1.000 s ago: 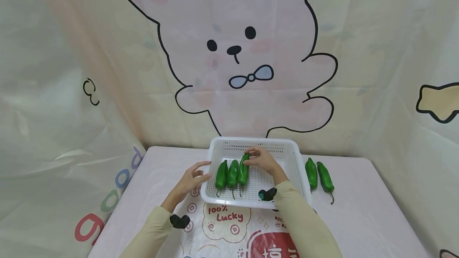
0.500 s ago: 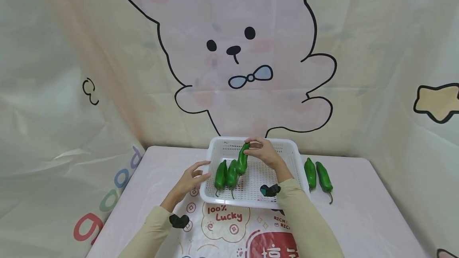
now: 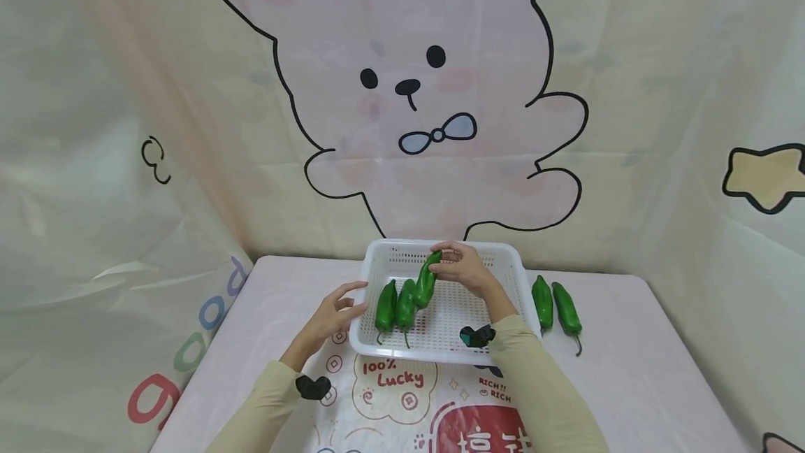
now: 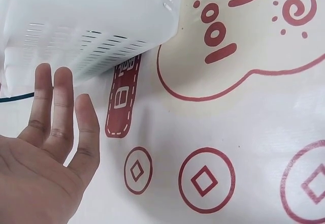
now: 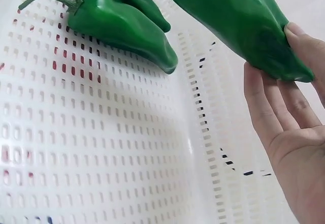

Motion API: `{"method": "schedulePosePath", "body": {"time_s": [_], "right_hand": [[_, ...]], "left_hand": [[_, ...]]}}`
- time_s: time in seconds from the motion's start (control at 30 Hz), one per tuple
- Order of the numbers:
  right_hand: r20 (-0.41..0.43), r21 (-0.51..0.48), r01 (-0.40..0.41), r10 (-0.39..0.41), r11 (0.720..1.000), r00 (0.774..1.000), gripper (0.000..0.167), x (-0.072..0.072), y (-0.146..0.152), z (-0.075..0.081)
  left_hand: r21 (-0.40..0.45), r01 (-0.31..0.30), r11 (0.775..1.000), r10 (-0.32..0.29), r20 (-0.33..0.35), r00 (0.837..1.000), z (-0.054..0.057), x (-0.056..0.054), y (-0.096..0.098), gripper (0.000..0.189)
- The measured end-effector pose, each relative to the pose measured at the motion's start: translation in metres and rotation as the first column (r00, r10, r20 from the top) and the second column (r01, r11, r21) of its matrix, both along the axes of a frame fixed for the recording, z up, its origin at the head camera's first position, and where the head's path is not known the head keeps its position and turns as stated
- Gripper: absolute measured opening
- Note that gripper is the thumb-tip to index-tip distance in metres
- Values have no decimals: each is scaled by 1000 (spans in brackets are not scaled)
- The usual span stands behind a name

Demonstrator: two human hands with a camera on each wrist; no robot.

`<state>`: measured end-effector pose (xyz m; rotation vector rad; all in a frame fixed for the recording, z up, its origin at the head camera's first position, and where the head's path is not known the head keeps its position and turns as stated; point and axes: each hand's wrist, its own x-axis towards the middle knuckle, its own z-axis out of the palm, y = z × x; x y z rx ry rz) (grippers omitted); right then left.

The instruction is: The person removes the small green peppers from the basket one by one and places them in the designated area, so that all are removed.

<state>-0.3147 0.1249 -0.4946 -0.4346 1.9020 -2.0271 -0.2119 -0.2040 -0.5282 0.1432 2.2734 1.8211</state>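
Note:
My right hand [image 3: 462, 268] pinches the tip of a green pepper [image 3: 425, 285] between thumb and fingers, above the white perforated basket [image 3: 478, 355]. In the right wrist view this pepper [image 5: 233, 21] is raised over the basket floor. Two more green peppers, a left one [image 3: 386, 307] and a middle one [image 3: 406, 305], lie side by side in the basket with stems toward me. At the basket's left side is my left hand [image 3: 331, 314], fingers extended. In the left wrist view its straight fingers [image 4: 62, 102] are right at the basket wall [image 4: 76, 46].
Another two green peppers, one nearer the basket [image 3: 543, 303] and one farther right [image 3: 568, 310], lie on the table right of it. A printed cloth [image 3: 402, 397] covers the table in front. A curtain with a cartoon animal [image 3: 428, 180] hangs behind.
My right hand has lifted the third pepper up and away from me, off its place beside the other two, then moved it slightly right. The left hand has stayed by the basket.

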Motion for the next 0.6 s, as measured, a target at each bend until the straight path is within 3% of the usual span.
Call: {"method": "schedulePosePath", "body": {"time_s": [0.37,0.6], "right_hand": [[-90,73,-11,17,997,996,52,-2,26,22],[-112,129,-3,17,992,994,46,2,42,33]], "left_hand": [[-9,-23,1000,23,29,999,2,0,1,58],[-2,-6,1000,6,23,1000,0,-1,0,59]]}}
